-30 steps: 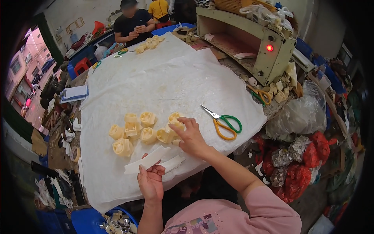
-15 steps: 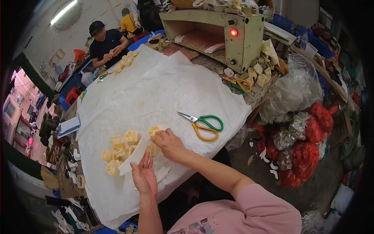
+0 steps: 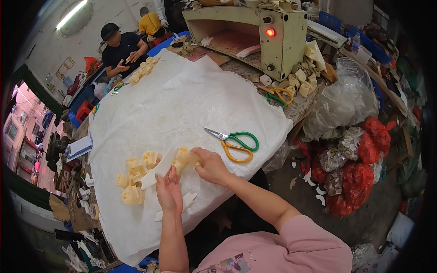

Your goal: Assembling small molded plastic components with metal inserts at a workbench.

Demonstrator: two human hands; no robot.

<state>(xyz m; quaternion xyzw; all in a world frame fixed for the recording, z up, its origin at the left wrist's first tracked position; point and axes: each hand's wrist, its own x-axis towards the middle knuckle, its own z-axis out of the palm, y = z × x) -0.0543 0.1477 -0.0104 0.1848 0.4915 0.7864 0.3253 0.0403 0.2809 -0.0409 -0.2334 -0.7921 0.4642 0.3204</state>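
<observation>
- Left of the scissors [image 3: 223,136], and a little nearer you, is the white strip [image 3: 161,168] in your left hand [image 3: 169,193]: long, narrow, flat and matte, tilted with its upper end leaning toward the scissors.
- Around that strip, also left of the scissors, you have a cluster of cream-yellow pieces [image 3: 132,195], chunky and hollow, with rounded walls and a waxy, slightly translucent look; the strip hides some of them.
- Below and left of the scissors lie more white pieces [image 3: 188,200], smooth and pale like the strip, partly behind your left wrist.
- Beneath the scissors spreads a creased white sheet [image 3: 191,100]; their blades are metal, one handle loop green, the other orange.
- Your left hand, palm up, has its thumb and fingers clamped on the strip, the forearm rising almost straight.
- Your right hand [image 3: 212,167], just left of and below the scissors, reaches in with fingers bent at a cream-yellow piece [image 3: 183,155]; you cannot tell whether they grip it.
</observation>
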